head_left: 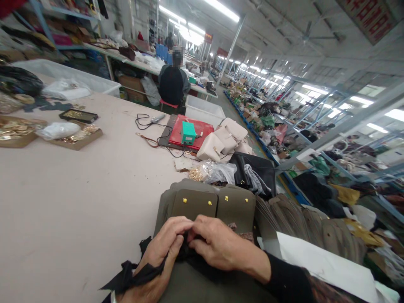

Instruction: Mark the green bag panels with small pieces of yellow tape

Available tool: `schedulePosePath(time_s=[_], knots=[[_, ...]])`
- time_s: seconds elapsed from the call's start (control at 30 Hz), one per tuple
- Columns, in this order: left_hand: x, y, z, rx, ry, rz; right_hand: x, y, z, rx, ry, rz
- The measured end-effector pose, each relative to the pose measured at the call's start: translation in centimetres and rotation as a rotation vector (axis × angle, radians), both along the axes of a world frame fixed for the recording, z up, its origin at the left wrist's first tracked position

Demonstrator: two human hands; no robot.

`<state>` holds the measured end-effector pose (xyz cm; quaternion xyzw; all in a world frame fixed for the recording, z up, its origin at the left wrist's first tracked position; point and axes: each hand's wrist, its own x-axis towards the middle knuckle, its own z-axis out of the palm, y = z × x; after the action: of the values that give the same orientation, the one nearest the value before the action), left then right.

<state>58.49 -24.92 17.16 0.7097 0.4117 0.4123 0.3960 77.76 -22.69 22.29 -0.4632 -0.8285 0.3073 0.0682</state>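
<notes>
Black cloth (123,277) lies across the left hand (160,248) in the head view, its ragged ends trailing off the hand's near side, and more of it bunches dark between the two hands. The left hand is narrow, its fingers close together and the thumb drawn in beside them. The right hand (219,243) is curled, with thumb and fingers bent in towards the left fingertips; the fingertips are partly hidden, so I cannot tell just what either hand pinches. Below both hands spreads a large olive piece (217,286), and just ahead of them lies a stack of olive panels (194,209) with small yellow bits (210,203) on the top pieces. To the right of the right hand are a white sheet (322,259) and a row of leaning olive pieces (312,227). Farther ahead of the hands, past the stack, sit a bag of gold-coloured bits (195,174), a black bag (263,172), cream bags (211,147) and a green box (188,133) on a red pad (177,136). Well ahead and left of the left hand, cardboard trays (82,143) stand on the bench (104,202). Beyond its far edge a person (172,86) sits on a red stool (168,104)
</notes>
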Motion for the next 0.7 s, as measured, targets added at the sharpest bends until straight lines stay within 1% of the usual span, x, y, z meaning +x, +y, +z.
schedulePosePath(time_s=[0.07, 0.13, 0.2, 0.27, 0.3, 0.33, 0.37, 0.4, 0.47, 0.5, 0.53, 0.57, 0.6, 0.7], knots=[[0.1, 0.1, 0.0, 0.016, 0.037, 0.033, 0.3, 0.0, 0.3, 0.157, -0.038, -0.058], [0.0, 0.3, 0.1, 0.002, 0.067, 0.018, 0.7, 0.0, 0.7, 0.283, -0.017, -0.067], [-0.1, 0.5, 0.3, -0.060, 0.067, -0.074, 0.9, 0.0, 1.3, 0.359, 0.050, -0.055], [-0.3, 0.8, 0.6, -0.182, 0.034, -0.149, 0.9, 0.0, 2.2, 0.350, 0.128, -0.101], [-0.4, 0.9, 0.7, -0.261, 0.012, -0.168, 0.9, 0.0, 2.6, 0.286, 0.172, -0.150], [-0.5, 1.1, 0.9, -0.339, -0.011, -0.177, 0.9, 0.1, 3.0, 0.169, 0.225, -0.210], [-0.5, 1.2, 1.0, -0.412, -0.034, -0.185, 1.0, 0.2, 3.3, -0.001, 0.284, -0.266], [-0.6, 1.4, 1.2, -0.473, -0.053, -0.206, 1.1, 0.4, 3.5, -0.208, 0.343, -0.304], [-0.6, 1.7, 1.5, -0.557, -0.074, -0.274, 1.5, 0.6, 3.6, -0.604, 0.423, -0.301], [-0.7, 1.8, 1.7, -0.580, -0.073, -0.299, 1.6, 0.6, 3.5, -0.734, 0.427, -0.275], [-0.7, 1.9, 1.7, -0.593, -0.064, -0.305, 1.6, 0.6, 3.4, -0.791, 0.402, -0.250], [-0.7, 2.0, 1.7, -0.600, -0.054, -0.296, 1.5, 0.4, 3.3, -0.769, 0.353, -0.236], [-0.8, 2.1, 1.7, -0.603, -0.048, -0.280, 1.3, 0.2, 3.2, -0.683, 0.287, -0.233], [-0.8, 2.0, 1.6, -0.592, -0.054, -0.270, 0.4, -0.7, 2.7, -0.280, 0.041, -0.192]])
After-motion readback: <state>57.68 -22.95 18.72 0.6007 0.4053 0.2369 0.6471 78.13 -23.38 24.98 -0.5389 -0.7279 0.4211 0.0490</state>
